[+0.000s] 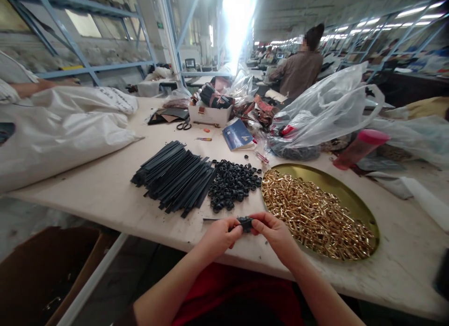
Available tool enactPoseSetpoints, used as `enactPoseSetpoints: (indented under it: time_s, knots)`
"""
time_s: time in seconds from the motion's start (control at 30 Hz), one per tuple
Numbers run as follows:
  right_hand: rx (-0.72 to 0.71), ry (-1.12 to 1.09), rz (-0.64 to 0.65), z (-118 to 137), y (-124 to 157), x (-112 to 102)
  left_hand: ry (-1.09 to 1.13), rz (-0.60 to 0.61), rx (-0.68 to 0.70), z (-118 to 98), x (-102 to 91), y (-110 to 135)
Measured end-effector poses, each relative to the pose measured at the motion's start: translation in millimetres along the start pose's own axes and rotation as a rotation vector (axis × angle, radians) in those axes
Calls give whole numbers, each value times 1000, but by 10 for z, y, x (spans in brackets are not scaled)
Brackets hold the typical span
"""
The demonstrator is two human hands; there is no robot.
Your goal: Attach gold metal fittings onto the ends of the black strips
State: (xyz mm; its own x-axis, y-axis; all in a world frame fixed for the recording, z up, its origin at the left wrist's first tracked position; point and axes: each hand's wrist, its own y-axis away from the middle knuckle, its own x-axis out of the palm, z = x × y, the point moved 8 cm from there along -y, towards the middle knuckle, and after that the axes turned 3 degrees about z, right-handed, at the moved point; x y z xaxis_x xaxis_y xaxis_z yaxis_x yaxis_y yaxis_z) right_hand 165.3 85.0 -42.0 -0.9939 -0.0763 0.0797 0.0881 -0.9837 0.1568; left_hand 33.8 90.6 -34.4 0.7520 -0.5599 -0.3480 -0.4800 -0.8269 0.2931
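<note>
Near the table's front edge, my left hand [223, 233] is closed on a black strap [210, 219], whose free end sticks out to the left. My right hand [269, 227] pinches the dark bunched part [245, 223] between the two hands; its details are too small to make out. Beyond my left hand lies a pile of flat black straps [175, 176]. Small black loops [231, 183] are heaped just past my hands. To the right, a round gold tray [315, 170] holds many gold metal buckles [312, 213].
A large white sack [70, 134] lies at the left, with another person's arm [38, 86] over it. Scissors [184, 125], a blue booklet [238, 134], a white box [210, 114], plastic bags [326, 111] and a pink-lidded bottle [361, 148] stand farther back. A cardboard box [45, 270] is below left.
</note>
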Motion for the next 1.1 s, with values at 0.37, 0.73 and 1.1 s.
enactPoseSetpoints:
  time_s: [0.37,0.73,1.1]
  knots:
    - [31,-75,36,-71,121,74,-43,-39,119,-156,115,125]
    - [167,-414,104,-167,300,220,153,-59,50,-57,138,172]
    - [230,-406,202,-229,408,293,-15,-96,16,-34,109,256]
